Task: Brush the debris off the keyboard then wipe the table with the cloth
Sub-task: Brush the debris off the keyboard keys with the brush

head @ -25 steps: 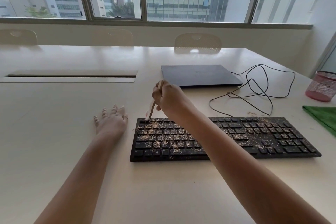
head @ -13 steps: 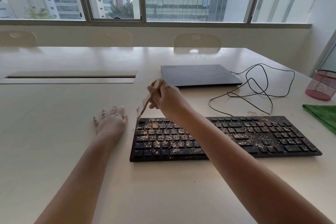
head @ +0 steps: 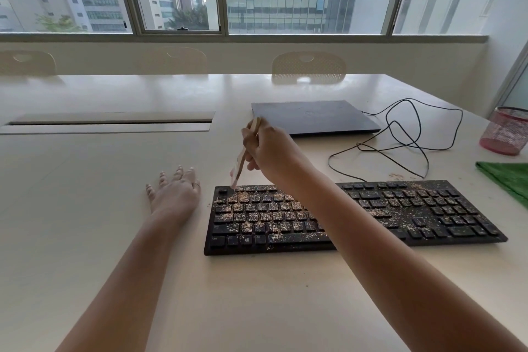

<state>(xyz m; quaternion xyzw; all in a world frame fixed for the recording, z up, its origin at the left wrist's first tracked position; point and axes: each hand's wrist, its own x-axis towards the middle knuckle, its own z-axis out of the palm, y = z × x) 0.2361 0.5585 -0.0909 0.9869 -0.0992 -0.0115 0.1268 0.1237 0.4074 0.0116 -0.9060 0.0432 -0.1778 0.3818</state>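
A black keyboard [head: 428, 214] lies on the pale table [head: 85, 208], its keys strewn with light brown crumbs, thickest on the left half. My right hand [head: 271, 151] grips a small wooden-handled brush [head: 241, 161], tilted so its bristles touch the keyboard's top left corner. Left of the keyboard my left hand [head: 175, 193] rests flat on the table with fingers spread. A green cloth [head: 508, 180] lies at the right edge, partly cut off by the frame.
A closed dark laptop [head: 314, 116] sits behind the keyboard. A looped black cable [head: 400, 140] runs across the table to its right. A pink mesh cup [head: 507, 131] stands at the far right. A cable slot [head: 108, 123] lies at the back left. Chairs stand beyond the table.
My right hand swung the brush off past the keyboard's top left corner, then brought the bristles back down onto that corner. The left hand has stayed put.
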